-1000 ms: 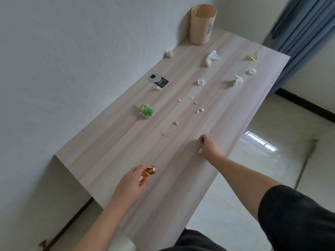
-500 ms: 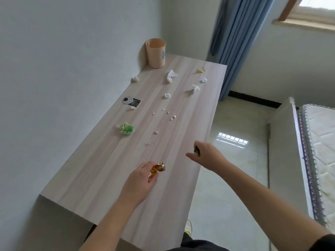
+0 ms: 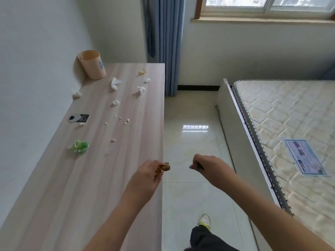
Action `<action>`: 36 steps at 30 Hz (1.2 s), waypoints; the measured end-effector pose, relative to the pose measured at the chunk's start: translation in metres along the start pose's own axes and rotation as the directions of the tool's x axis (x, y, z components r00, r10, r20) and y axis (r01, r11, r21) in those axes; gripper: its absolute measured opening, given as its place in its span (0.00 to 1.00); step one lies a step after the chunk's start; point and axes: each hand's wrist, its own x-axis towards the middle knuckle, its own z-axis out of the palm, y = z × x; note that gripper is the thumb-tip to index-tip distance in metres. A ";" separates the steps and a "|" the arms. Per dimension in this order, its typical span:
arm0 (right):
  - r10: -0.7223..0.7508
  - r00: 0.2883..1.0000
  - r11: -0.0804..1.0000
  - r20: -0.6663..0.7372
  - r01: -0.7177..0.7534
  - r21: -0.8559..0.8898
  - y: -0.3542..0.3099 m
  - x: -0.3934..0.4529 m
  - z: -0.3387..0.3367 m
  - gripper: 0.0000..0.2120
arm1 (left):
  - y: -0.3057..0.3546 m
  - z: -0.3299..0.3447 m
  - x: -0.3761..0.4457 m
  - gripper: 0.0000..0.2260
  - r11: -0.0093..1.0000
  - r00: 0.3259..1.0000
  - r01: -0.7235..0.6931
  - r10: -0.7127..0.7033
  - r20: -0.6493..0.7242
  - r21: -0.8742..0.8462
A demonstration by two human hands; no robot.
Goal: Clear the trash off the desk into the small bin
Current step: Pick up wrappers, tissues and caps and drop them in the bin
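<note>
We see the left hand (image 3: pixel 146 175) pinched shut on a crumpled gold wrapper (image 3: pixel 163 167), held right at the desk (image 3: pixel 94 196) edge nearest the floor. Half a second ago that hand sat further in over the desktop; now the wrapper pokes out past the edge. The right hand (image 3: pixel 208 168) is curled closed around a small dark scrap (image 3: pixel 199 166) that we cannot make out, and it hangs over the tiled floor (image 3: pixel 192 142), clear of the desk, where earlier it was just leaving the edge. The 2 hands are now closer together.

The small bin (image 3: pixel 92 65) stands in the far corner of the desk against the wall. Near it lie a white tissue wad (image 3: pixel 114 83), a second gold wrapper (image 3: pixel 142 72) by the far edge, and 2 white curls (image 3: pixel 143 86). A green wrapper (image 3: pixel 79 146) lies toward the wall side, midway along, with a black tag (image 3: pixel 78 118) beyond it and crumbs (image 3: pixel 116 127) scattered across the middle.

Our view has swung right since earlier: a mattress (image 3: pixel 290 127), curtain (image 3: pixel 163 42) and window (image 3: pixel 268 5) now fill that side.
</note>
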 end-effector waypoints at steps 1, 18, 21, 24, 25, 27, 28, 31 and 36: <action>0.000 0.999 0.999 -0.036 -0.001 -0.042 0.007 -0.005 0.000 0.16 | 0.006 0.001 0.004 0.06 0.999 1.000 -0.018 0.018 0.003 0.027; 0.029 0.939 0.986 -0.344 -0.084 -0.145 0.185 -0.034 -0.061 0.16 | 0.152 0.141 0.134 0.11 0.942 0.990 -0.127 0.103 0.094 0.312; 0.002 0.948 0.987 -0.318 -0.052 -0.149 0.209 -0.031 -0.068 0.16 | 0.163 0.157 0.145 0.13 0.936 0.992 -0.111 0.082 0.101 0.334; -0.056 0.960 0.986 -0.275 0.009 -0.169 0.222 -0.025 -0.068 0.15 | 0.171 0.168 0.151 0.15 0.941 0.994 -0.073 0.043 0.097 0.329; -0.070 0.962 0.984 -0.265 0.023 -0.178 0.224 -0.022 -0.068 0.14 | 0.172 0.171 0.154 0.16 0.940 0.993 -0.076 0.042 0.107 0.332; -0.085 0.964 0.981 -0.251 0.038 -0.188 0.227 -0.013 -0.067 0.14 | 0.171 0.173 0.161 0.18 0.934 0.992 -0.082 0.044 0.117 0.347; -0.090 0.964 0.981 -0.249 0.043 -0.188 0.227 -0.007 -0.067 0.13 | 0.170 0.174 0.166 0.20 0.931 0.993 -0.082 0.047 0.108 0.357; -0.102 0.964 0.982 -0.246 0.058 -0.182 0.229 0.016 -0.071 0.13 | 0.160 0.174 0.185 0.21 0.922 0.996 -0.080 0.056 0.074 0.379; -0.131 0.971 0.976 -0.200 0.091 -0.195 0.230 0.070 -0.071 0.15 | 0.132 0.174 0.222 0.21 0.915 0.998 -0.060 0.048 0.038 0.399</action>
